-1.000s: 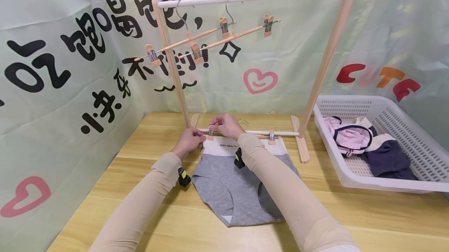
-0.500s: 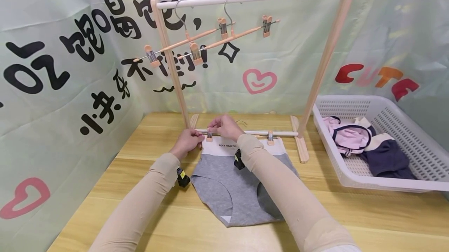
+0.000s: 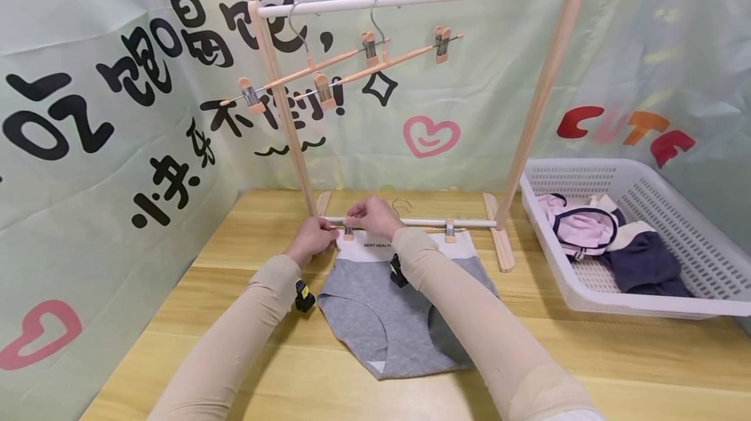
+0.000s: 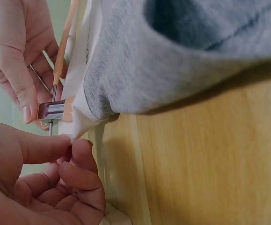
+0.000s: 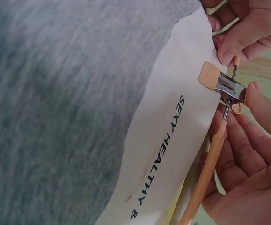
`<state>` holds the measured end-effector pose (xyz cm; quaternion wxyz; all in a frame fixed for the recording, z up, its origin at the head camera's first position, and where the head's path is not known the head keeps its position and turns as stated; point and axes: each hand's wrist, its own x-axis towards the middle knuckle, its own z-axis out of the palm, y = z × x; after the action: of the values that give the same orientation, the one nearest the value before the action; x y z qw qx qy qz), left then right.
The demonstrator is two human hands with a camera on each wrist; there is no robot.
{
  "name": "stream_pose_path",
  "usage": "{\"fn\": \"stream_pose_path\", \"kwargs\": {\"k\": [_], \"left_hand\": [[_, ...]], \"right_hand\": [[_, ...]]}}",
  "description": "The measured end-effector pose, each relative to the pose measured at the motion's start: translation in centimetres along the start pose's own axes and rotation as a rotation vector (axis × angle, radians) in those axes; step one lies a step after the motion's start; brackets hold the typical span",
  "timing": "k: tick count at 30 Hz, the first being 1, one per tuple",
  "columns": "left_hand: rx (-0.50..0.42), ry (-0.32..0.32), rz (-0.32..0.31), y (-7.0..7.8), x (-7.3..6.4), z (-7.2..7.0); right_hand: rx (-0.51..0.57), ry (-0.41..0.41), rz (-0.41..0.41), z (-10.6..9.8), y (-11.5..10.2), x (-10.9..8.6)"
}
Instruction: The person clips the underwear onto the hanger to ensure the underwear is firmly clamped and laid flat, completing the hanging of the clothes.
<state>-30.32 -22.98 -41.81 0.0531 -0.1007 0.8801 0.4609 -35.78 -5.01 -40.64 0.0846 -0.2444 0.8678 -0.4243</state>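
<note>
A pair of grey briefs [image 3: 359, 287] with a white printed waistband [image 5: 165, 140] lies flat on the table. Along its top runs a peach-coated clip hanger [image 5: 210, 161], its right clip [image 3: 450, 231] over the waistband. My left hand [image 3: 313, 238] pinches the waistband's left corner between thumb and fingertip, close beside the left clip [image 4: 55, 111]. With the thumb on its handle and fingers behind, my right hand [image 3: 377, 217] grips that same clip, whose peach pad overlaps the white fabric in the right wrist view.
A wooden rack [image 3: 540, 92] with a white top rail stands behind, its lower bar just past the hanger. Two clip hangers [image 3: 375, 69] hang from the rail. At the right, a white basket [image 3: 587, 300] holds pink and navy clothes [image 3: 642, 258].
The head view has shifted slightly. Both hands stay at the left clip and waistband corner, with only small finger movement; the briefs lie as before.
</note>
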Motion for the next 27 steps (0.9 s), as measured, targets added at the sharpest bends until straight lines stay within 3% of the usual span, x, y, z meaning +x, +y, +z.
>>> {"fn": "stream_pose_path", "kwargs": {"k": [14, 22, 27], "left_hand": [[0.102, 0.011, 0.052, 0.0, 0.3, 0.2], [0.278, 0.067, 0.103, 0.5, -0.2, 0.2], [0.257, 0.08, 0.118, 1.2, -0.6, 0.3]], "right_hand": [[-0.032, -0.018, -0.032, -1.1, 0.6, -0.6], [-0.031, -0.022, -0.025, -3.3, 1.6, -1.7], [-0.006, -0.035, -0.013, -5.2, 2.7, -2.5]]}}
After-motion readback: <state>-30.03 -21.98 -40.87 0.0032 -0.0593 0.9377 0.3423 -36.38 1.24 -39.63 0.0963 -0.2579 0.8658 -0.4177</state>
